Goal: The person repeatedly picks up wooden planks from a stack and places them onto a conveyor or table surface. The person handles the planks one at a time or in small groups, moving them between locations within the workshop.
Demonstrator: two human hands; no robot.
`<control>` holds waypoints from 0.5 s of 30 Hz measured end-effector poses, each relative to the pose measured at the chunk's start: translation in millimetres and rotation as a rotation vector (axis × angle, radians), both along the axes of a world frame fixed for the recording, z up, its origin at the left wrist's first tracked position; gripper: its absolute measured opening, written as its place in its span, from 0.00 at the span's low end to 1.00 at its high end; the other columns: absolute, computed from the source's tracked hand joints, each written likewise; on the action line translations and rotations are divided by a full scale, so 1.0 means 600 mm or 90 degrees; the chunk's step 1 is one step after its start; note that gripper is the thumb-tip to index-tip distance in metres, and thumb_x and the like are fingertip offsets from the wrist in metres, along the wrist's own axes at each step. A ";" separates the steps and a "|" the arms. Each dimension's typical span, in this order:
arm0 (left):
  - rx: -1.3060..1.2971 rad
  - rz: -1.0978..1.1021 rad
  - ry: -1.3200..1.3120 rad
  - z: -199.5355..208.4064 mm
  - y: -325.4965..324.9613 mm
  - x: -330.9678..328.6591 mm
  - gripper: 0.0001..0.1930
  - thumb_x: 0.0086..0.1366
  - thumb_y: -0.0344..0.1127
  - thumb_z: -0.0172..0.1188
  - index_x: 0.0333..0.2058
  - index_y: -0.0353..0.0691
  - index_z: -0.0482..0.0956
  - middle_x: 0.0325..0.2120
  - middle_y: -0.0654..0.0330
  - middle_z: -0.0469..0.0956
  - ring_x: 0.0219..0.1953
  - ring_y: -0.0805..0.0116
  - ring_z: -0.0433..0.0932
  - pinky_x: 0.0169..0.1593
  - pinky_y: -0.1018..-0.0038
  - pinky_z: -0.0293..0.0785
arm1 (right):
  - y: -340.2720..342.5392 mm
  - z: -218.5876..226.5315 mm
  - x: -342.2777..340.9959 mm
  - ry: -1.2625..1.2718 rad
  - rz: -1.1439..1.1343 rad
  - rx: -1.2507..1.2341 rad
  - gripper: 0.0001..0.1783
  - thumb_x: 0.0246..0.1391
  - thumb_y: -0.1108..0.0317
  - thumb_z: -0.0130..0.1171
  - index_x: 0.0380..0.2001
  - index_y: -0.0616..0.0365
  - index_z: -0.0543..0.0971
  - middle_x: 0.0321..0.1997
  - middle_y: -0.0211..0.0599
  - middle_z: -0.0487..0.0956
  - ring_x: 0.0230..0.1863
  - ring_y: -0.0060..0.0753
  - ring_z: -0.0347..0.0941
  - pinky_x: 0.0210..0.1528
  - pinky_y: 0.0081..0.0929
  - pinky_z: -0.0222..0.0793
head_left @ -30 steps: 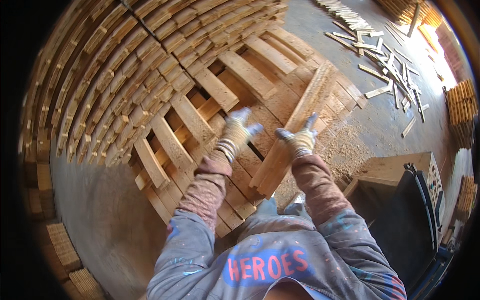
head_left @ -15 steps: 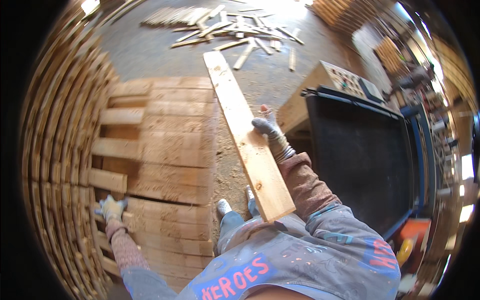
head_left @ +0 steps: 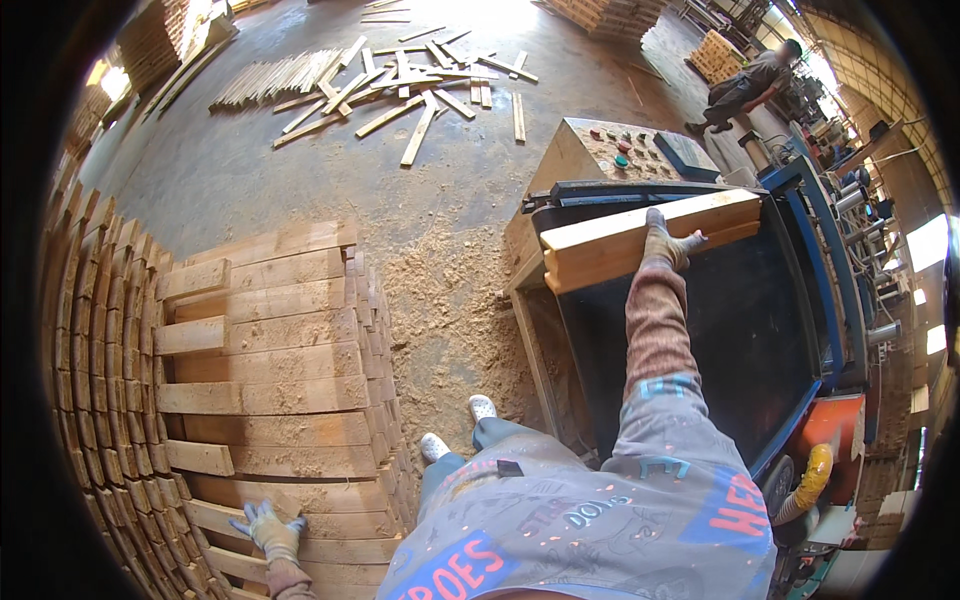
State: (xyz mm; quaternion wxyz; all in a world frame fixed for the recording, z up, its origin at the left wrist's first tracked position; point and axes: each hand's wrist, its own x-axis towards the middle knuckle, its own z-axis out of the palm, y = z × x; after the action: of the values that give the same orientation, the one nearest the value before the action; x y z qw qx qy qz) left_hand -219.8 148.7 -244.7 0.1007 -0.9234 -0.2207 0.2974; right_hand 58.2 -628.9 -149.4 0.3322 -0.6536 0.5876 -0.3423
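Note:
My right hand (head_left: pixel 665 240), in a grey work glove, grips a thick pale wooden plank (head_left: pixel 640 238) that lies across the top of a dark machine bed (head_left: pixel 720 330). My left hand (head_left: pixel 266 528), also gloved, rests flat with fingers spread on the stack of planks (head_left: pixel 270 360) at my lower left. The plank's left end sticks out past the machine's edge.
A control panel with coloured buttons (head_left: pixel 630 150) sits behind the machine. Sawdust (head_left: pixel 440 290) covers the floor between stack and machine. Loose boards (head_left: pixel 400 80) lie scattered farther off. Another person (head_left: pixel 745 90) bends over at the upper right. Stacked timber (head_left: pixel 90 320) curves along the left.
My right hand has swung the plank from upright over the floor to lying across the machine. My left hand stays on the stack; my view has turned right.

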 end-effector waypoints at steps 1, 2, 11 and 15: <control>0.010 -0.003 0.008 -0.003 -0.001 0.001 0.49 0.40 0.67 0.76 0.60 0.48 0.76 0.66 0.51 0.69 0.74 0.51 0.54 0.75 0.38 0.27 | -0.010 0.001 0.025 0.046 -0.028 0.021 0.78 0.30 0.39 0.84 0.78 0.36 0.43 0.72 0.74 0.53 0.70 0.71 0.61 0.72 0.53 0.60; 0.018 -0.010 0.016 -0.001 -0.006 0.009 0.53 0.40 0.68 0.76 0.63 0.46 0.73 0.67 0.50 0.67 0.75 0.51 0.51 0.75 0.37 0.26 | -0.044 -0.010 0.050 0.112 -0.016 0.062 0.80 0.30 0.37 0.84 0.79 0.34 0.39 0.73 0.76 0.51 0.73 0.71 0.57 0.74 0.56 0.56; -0.067 0.034 -0.118 -0.065 -0.002 -0.023 0.56 0.35 0.57 0.81 0.65 0.45 0.69 0.60 0.57 0.74 0.66 0.58 0.68 0.72 0.49 0.45 | -0.145 -0.165 0.160 0.153 0.276 -0.050 0.81 0.27 0.39 0.84 0.78 0.39 0.41 0.77 0.66 0.50 0.77 0.63 0.49 0.78 0.50 0.43; -0.047 0.005 -0.118 -0.037 -0.034 0.024 0.36 0.45 0.55 0.75 0.52 0.47 0.78 0.47 0.55 0.83 0.55 0.58 0.78 0.68 0.51 0.54 | -0.194 -0.088 0.180 0.412 0.432 -0.252 0.68 0.37 0.43 0.78 0.76 0.43 0.48 0.75 0.61 0.56 0.73 0.59 0.55 0.73 0.48 0.51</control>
State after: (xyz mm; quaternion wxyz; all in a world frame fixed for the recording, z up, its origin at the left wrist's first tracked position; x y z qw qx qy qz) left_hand -205.3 128.3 -267.1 0.0448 -0.9491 -0.2218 0.2192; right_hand 166.5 -745.6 -202.1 0.0954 -0.9306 0.3391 -0.0997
